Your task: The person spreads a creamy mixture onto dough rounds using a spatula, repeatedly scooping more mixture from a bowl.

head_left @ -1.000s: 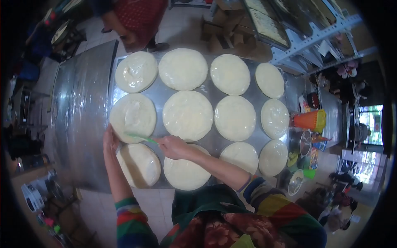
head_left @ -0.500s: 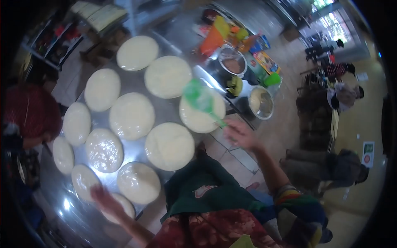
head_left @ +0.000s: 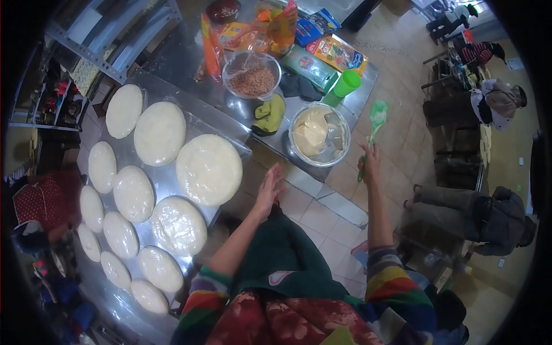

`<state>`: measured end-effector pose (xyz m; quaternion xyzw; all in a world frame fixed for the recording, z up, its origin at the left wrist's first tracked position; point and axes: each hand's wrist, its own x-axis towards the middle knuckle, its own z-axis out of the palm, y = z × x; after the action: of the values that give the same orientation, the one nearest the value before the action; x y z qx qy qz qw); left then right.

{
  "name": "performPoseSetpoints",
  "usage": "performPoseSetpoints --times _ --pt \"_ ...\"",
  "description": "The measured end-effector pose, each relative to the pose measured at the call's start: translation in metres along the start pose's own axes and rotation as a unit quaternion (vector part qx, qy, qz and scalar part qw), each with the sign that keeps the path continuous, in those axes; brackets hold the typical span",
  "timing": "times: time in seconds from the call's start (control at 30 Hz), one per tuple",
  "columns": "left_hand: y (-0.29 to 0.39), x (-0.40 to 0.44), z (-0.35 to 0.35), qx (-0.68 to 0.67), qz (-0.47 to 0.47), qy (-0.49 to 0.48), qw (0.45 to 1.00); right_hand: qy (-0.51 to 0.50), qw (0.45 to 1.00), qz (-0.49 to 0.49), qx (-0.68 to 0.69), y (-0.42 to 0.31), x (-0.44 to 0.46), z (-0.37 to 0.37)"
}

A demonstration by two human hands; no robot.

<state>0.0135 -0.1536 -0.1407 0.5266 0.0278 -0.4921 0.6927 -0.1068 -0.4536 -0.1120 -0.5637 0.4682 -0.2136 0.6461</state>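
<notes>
My right hand (head_left: 371, 163) is wrapped round the handle of a green spatula (head_left: 378, 115), its blade upright and smeared with something pale. It is held to the right of a metal bowl (head_left: 340, 150) with beige cream (head_left: 311, 133) inside. My left hand (head_left: 270, 188) holds nothing, its fingers stretched out. Closest to it is a large round cream-coloured disc (head_left: 209, 170) with a glossy top. Several more such discs, like this one (head_left: 179, 226), lie in rows on the metal table (head_left: 192, 118).
On the side counter are a bowl of brown crumbs (head_left: 252, 80), a yellow-green cloth (head_left: 269, 115), a green cup (head_left: 347, 84) and food packets (head_left: 339, 53). A person in dotted red (head_left: 49, 198) is at the left; another person (head_left: 497, 221) stands at the right.
My right hand has swung the spatula from over a disc to beyond the cream bowl. My left hand has come from the near discs toward the middle. The view has turned toward the counter.
</notes>
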Motion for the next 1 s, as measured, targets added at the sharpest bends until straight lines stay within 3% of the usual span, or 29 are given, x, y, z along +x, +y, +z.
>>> performPoseSetpoints --times 0.23,0.33,0.57,0.67,0.7,0.77,0.8,0.83,0.87,0.9,0.97,1.0 --pt "0.005 0.088 0.046 -0.022 0.069 0.092 0.993 -0.082 0.997 -0.006 0.002 0.015 0.058 0.027" --pt "0.012 0.107 0.052 -0.053 0.103 0.076 0.99 -0.094 0.995 -0.018 -0.021 0.022 0.063 0.03" --pt "-0.009 0.132 0.046 -0.179 0.065 0.032 0.981 -0.083 0.993 -0.076 0.031 0.032 0.05 0.04" --pt "0.017 0.105 0.061 -0.202 0.048 0.0 0.978 -0.054 0.994 -0.074 0.064 0.024 0.035 0.045" --pt "0.002 0.111 0.056 -0.227 0.044 0.006 0.973 -0.1 0.992 -0.072 0.023 0.021 0.03 0.037" --pt "0.0 0.101 0.054 -0.237 0.032 -0.008 0.971 -0.072 0.994 -0.072 0.038 0.032 0.027 0.029" --pt "-0.006 0.097 0.052 -0.209 0.032 0.032 0.977 -0.102 0.991 -0.081 0.013 0.023 0.018 0.027" --pt "0.002 0.083 0.054 -0.241 0.035 0.006 0.97 -0.133 0.987 -0.091 -0.01 0.015 0.009 0.023" --pt "0.029 0.056 0.058 -0.267 0.047 -0.036 0.962 -0.133 0.936 -0.23 -0.231 0.022 0.007 0.007" --pt "0.028 0.047 0.055 -0.287 0.049 -0.01 0.956 -0.118 0.818 -0.366 -0.427 0.029 0.005 -0.003" --pt "0.047 0.015 0.049 -0.252 0.102 -0.007 0.962 -0.161 0.919 -0.258 -0.25 0.01 -0.02 0.013" --pt "0.054 0.0 0.045 -0.234 0.127 -0.005 0.964 -0.166 0.879 -0.319 -0.314 0.008 -0.026 0.015"
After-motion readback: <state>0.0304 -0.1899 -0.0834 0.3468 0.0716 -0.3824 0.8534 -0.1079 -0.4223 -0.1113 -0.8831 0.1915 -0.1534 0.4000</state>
